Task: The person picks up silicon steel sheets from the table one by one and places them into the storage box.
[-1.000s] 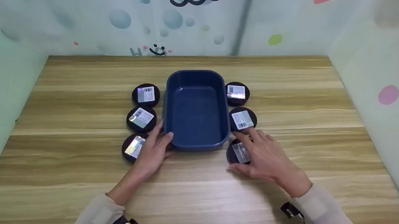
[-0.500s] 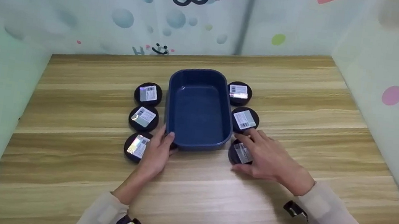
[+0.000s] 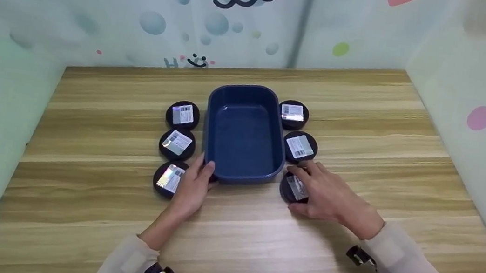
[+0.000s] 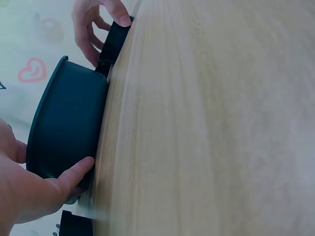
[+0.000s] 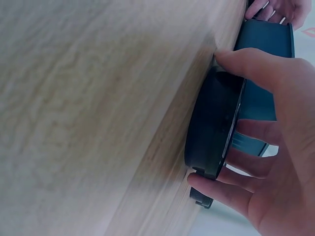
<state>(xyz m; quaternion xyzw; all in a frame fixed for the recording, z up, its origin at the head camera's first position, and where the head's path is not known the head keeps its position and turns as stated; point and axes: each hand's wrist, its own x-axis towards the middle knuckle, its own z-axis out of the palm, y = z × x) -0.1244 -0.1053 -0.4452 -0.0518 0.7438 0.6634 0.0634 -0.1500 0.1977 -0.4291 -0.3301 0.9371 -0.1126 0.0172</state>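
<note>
A dark blue rectangular bin point(image 3: 239, 180) stands at the middle of the table. My left hand point(image 3: 191, 191) grips its near left corner; the thumb is at the rim and a finger lies low against the outer wall point(image 4: 69, 118). To the right, my right hand point(image 3: 329, 197) holds the nearest round black case point(image 3: 295, 188), thumb on the near side and fingers around the far side. In the right wrist view this case point(image 5: 214, 118) shows a thick side wall and a small notch, and it sits at the tabletop. Its labelled upper face is partly hidden by the hand.
Two more black cases, a middle one point(image 3: 300, 147) and a far one point(image 3: 293, 115), line the bin's right side. Along its left side lie three others: near point(image 3: 167, 178), middle point(image 3: 177, 143) and far point(image 3: 183, 114). Printed cloth walls point(image 3: 238, 32) enclose the wooden table point(image 3: 97, 136).
The whole head view has shifted slightly to the right. My right fingertips have drawn back a little from the middle right case; the bin and cases keep their layout.
</note>
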